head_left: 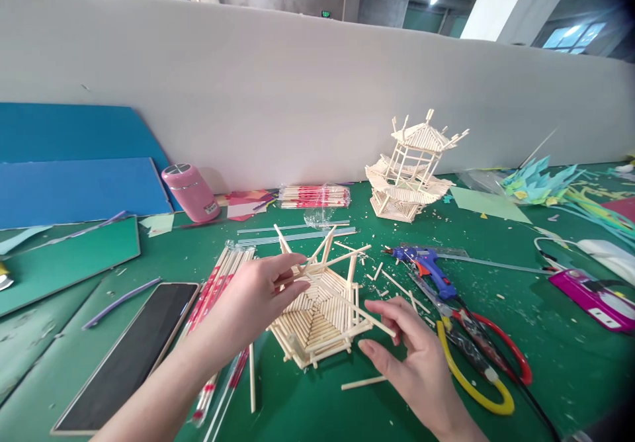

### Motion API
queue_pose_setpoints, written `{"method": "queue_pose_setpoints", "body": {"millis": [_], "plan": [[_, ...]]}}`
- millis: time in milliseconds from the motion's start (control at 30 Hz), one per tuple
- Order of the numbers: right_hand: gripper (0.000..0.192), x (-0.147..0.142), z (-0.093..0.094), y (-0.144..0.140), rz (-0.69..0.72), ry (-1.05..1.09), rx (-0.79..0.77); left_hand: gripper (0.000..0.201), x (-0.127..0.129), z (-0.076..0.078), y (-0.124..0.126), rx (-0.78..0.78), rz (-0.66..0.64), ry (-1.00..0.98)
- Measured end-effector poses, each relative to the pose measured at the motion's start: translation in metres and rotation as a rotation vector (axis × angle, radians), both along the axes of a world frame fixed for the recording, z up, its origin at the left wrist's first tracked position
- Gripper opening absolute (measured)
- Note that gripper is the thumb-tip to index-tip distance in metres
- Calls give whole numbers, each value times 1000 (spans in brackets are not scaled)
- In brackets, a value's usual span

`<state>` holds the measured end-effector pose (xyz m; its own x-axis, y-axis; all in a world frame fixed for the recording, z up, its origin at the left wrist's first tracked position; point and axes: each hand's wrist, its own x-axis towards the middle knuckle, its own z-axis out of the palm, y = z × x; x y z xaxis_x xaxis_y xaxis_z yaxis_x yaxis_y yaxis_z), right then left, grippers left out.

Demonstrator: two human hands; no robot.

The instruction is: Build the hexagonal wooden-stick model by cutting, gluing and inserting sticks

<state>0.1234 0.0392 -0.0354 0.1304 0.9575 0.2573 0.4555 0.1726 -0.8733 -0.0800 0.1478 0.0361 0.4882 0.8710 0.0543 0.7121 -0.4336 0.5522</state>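
Between the two hands sits a half-built stick model point(322, 313), a hexagonal floor of laid sticks with several posts and slanted members rising from its rim; no roof is on it, so by my judgement the base is done and the upper frame is only begun. The left hand point(255, 300) grips one of the rear posts between thumb and fingers. The right hand point(414, 356) is open, its fingertips touching a loose long stick point(370, 316) lying across the model's near corner. Beyond the right hand stand a finished pavilion point(409, 171), a glue gun point(424, 263) and pliers point(473, 353); spare sticks point(218, 296) lie under the left wrist.
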Motion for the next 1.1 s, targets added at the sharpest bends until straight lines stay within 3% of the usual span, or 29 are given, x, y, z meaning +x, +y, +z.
{"method": "queue_pose_setpoints", "body": {"millis": [133, 233, 367, 500, 733, 1100], "plan": [[23, -4, -5, 4, -6, 44, -20, 37, -3, 7, -4, 231, -22, 73], [20, -4, -7, 6, 10, 55, 11, 28, 5, 16, -13, 384, -160, 103], [17, -5, -6, 6, 16, 55, 43, 18, 28, 23, -29, 409, -420, 107], [11, -7, -3, 6, 34, 67, 75, 12, 48, 22, -34, 402, -573, 204], [9, -9, -1, 8, 49, 111, 63, 16, 53, 16, -27, 355, -600, 255], [10, -10, 0, 8, 38, 87, 56, 21, 53, 13, -23, 366, -641, 164]]}}
